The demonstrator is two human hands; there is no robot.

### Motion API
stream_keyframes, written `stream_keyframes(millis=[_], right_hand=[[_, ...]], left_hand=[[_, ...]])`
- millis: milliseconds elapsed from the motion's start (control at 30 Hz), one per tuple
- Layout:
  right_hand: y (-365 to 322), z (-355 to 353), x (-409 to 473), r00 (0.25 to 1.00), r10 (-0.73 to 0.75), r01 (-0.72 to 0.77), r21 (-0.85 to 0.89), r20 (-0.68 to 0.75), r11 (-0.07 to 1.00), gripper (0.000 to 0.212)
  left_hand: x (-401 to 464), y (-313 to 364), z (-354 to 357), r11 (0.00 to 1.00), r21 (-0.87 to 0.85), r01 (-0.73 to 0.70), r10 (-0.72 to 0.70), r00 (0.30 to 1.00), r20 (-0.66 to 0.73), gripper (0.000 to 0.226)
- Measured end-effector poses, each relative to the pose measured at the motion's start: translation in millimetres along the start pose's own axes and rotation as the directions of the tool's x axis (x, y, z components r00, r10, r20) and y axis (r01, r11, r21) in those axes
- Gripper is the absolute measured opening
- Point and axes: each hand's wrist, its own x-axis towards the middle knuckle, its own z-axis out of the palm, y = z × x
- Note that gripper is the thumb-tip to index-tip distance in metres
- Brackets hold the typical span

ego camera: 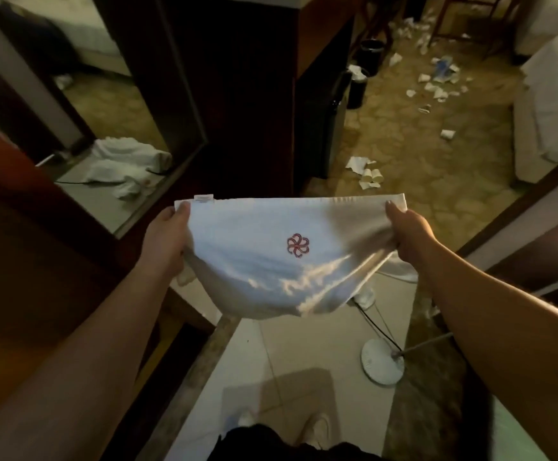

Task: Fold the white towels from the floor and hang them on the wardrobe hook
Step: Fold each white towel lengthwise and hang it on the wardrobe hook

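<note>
White terry, red flower logo centre: the towel (281,257) is held up in mid-air w/ both hands, top edge taut, belly sagging toward 6 o'clock. Left hand (168,241) at 9, fingers clamped on that corner; right hand (407,234) at 3, fingers pinched shut on bunched cloth. Stretched wide prob. to square it for a fold. More towels (128,168) heaped on floor at 10 o'clock. Hook not in sight.

your fingers tucked out of sight behind the white towel (281,257), its lower half folded under, small label (204,198) at its top edge too tiny to read, your shoes (317,427) partly cut off by dark clothing, scattered floor litter (367,174) blurred
</note>
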Motion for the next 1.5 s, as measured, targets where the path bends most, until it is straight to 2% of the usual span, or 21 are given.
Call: stream_keyframes(millis=[100, 233, 433, 567, 633, 767, 900, 1000, 1100, 1233, 1333, 1500], right_hand=[[11.5, 13.3, -35.7, 0.999, -0.013, 0.015, -0.030, 0.050, 0.999, 0.056], [31.0, 31.3, -92.8, 0.992, -0.031, 0.040, -0.066, 0.122, 0.997, 0.050], [62.4, 55.5, -202.6, 0.977, -0.111, 0.133, -0.110, 0.184, 0.985, 0.066], [85.4, 71.3, -302.5, 0.937, -0.192, 0.240, -0.138, 0.291, 0.961, 0.045], [96.8, 83.6, -350.1, 0.915, -0.205, 0.241, -0.065, 0.346, 0.968, 0.038], [109.7, 105.9, -439.8, 0.866, -0.210, 0.192, 0.085, 0.454, 0.978, 0.030], [116.3, 121.3, -517.1, 0.840, -0.256, 0.228, 0.116, 0.478, 0.967, 0.032], [117.7, 137.3, -569.0, 0.807, -0.347, 0.380, 0.031, 0.477, 0.925, 0.039], [116.1, 148.0, -620.8, 0.698, -0.476, 0.593, -0.060, 0.534, 0.803, 0.043], [113.7, 156.0, -674.4, 0.517, -0.590, 0.769, -0.034, 0.620, 0.638, 0.059], [115.5, 159.2, -705.7, 0.407, -0.641, 0.842, 0.006, 0.650, 0.540, 0.049], [117.4, 151.5, -737.4, 0.148, -0.706, 0.957, 0.080, 0.693, 0.280, 0.034]], left_hand=[[-35.9, -11.5, -42.7, 0.999, -0.038, 0.017, -0.018, 1.000, -0.025, 0.051], [-83.8, -30.9, -100.8, 0.993, -0.120, 0.015, -0.023, 0.997, -0.069, 0.034], [-172.3, -67.8, -198.4, 0.970, -0.237, 0.048, -0.068, 0.995, -0.074, 0.014], [-235.7, -89.5, -265.6, 0.948, -0.316, 0.034, -0.055, 0.997, -0.057, 0.019], [-269.7, -94.3, -296.7, 0.942, -0.336, 0.020, -0.040, 0.998, -0.052, 0.009], [-329.4, -95.3, -345.7, 0.930, -0.366, -0.025, -0.001, 0.997, -0.072, 0.015], [-386.8, -88.1, -376.8, 0.921, -0.370, -0.121, 0.073, 0.987, -0.141, 0.016], [-424.8, -82.9, -390.4, 0.904, -0.399, -0.153, 0.083, 0.979, -0.186, 0.023], [-458.0, -75.9, -396.9, 0.891, -0.408, -0.198, 0.099, 0.963, -0.251, 0.018], [-495.7, -67.6, -395.0, 0.890, -0.376, -0.258, 0.166, 0.951, -0.259, 0.018], [-515.4, -62.6, -391.5, 0.905, -0.305, -0.297, 0.234, 0.945, -0.227, 0.023], [-534.1, -61.3, -394.1, 0.902, -0.225, -0.368, 0.303, 0.912, -0.275, 0.016]])
